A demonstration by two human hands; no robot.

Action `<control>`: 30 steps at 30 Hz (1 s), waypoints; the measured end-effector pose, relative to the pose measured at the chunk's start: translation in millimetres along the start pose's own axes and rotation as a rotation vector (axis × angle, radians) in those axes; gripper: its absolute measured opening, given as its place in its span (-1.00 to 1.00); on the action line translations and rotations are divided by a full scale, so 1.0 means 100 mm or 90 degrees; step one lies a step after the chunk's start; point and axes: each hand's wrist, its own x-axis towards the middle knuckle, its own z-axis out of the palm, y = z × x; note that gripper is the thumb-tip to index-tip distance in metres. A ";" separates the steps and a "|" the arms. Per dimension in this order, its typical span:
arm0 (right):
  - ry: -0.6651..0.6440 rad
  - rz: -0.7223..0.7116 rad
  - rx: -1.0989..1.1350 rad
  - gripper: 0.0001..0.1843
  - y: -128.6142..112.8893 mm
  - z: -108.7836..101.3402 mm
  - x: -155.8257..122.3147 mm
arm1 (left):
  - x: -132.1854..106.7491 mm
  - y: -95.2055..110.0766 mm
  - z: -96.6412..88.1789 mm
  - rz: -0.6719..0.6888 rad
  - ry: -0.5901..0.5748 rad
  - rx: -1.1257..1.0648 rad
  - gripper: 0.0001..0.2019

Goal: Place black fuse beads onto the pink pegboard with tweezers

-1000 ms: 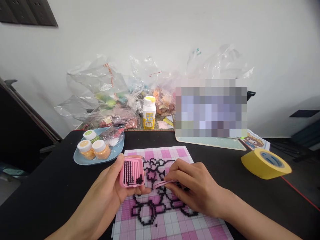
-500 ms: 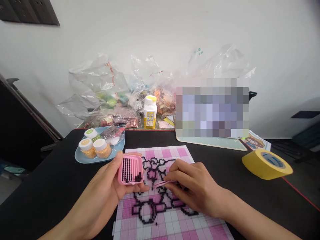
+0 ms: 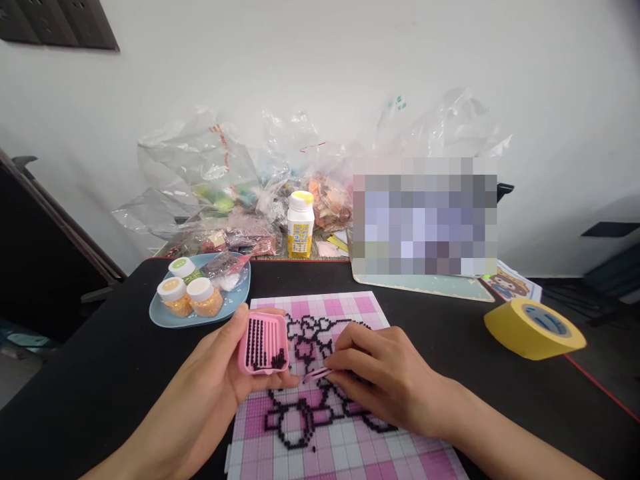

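Note:
My left hand [image 3: 220,373] is closed around a small pink ridged bead tray [image 3: 273,330], held tilted above the left side of the pegboard. Black beads [image 3: 256,343] line several of its grooves, with a loose cluster at the lower right corner. Between the thumb and fingers of my right hand [image 3: 385,373] are pink tweezers [image 3: 316,375], their tips low over the board and pointing left. A dark speck shows at the tips, too small to be sure of. The pink and white checked pegboard [image 3: 350,460] carries an outline of black beads, partly hidden by both hands.
On the left, a blue plate [image 3: 160,313] holds bead jars [image 3: 205,298] and a small bag. Behind the board stand a white and yellow bottle [image 3: 301,227] and plastic bags [image 3: 200,160]. A yellow tape roll [image 3: 515,330] lies right, near a pale board [image 3: 425,287].
The tweezers have shifted slightly left and down, and their tips look closer together. The tray has moved a little right and down in my left hand.

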 end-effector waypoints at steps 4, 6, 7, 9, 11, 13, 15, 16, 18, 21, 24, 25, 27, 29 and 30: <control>-0.004 -0.002 -0.010 -0.81 0.00 0.00 0.01 | 0.01 -0.02 -0.02 -0.001 -0.011 0.001 -0.74; -0.005 -0.005 -0.016 -0.81 0.00 0.00 0.02 | 0.01 -0.03 -0.01 -0.006 -0.010 0.003 -0.72; -0.004 -0.006 -0.017 -0.81 0.00 -0.01 0.02 | 0.01 -0.03 0.00 -0.007 -0.010 0.005 -0.72; -0.006 -0.006 -0.017 -0.81 0.00 0.00 0.02 | 0.00 -0.03 0.01 -0.008 -0.007 0.002 -0.70; -0.009 -0.004 -0.016 -0.82 0.00 0.00 0.02 | 0.01 -0.03 0.02 -0.009 -0.001 -0.010 -0.70; -0.009 -0.004 -0.015 -0.83 0.00 0.00 0.02 | 0.01 -0.03 0.02 -0.014 0.002 -0.025 -0.70; -0.007 -0.004 -0.013 -0.84 0.00 0.00 0.02 | 0.02 -0.03 0.01 -0.018 0.000 -0.034 -0.72; -0.006 -0.003 -0.013 -0.84 0.00 0.00 0.02 | 0.02 -0.04 0.01 -0.017 -0.002 -0.036 -0.74; -0.006 -0.001 -0.012 -0.83 0.00 0.00 0.02 | 0.02 -0.04 0.00 -0.015 -0.005 -0.032 -0.75; -0.005 -0.002 -0.011 -0.82 0.01 -0.01 0.02 | 0.01 -0.03 0.00 -0.008 -0.009 -0.011 -0.72; 0.017 0.000 -0.008 -0.84 0.00 -0.01 0.02 | 0.00 -0.03 0.00 -0.010 -0.019 0.009 -0.68; 0.035 0.002 -0.010 -0.85 0.00 -0.01 0.02 | 0.00 -0.03 0.00 -0.010 -0.022 0.012 -0.67; 0.085 0.008 -0.014 -0.87 -0.02 -0.01 0.03 | 0.01 -0.04 -0.01 -0.006 -0.025 0.017 -0.67; 0.129 0.012 -0.015 -0.87 -0.04 -0.02 0.04 | 0.01 -0.05 -0.01 0.005 -0.028 0.026 -0.67; 0.143 0.011 -0.012 -0.87 -0.05 -0.02 0.05 | 0.01 -0.05 0.00 0.011 -0.030 0.032 -0.68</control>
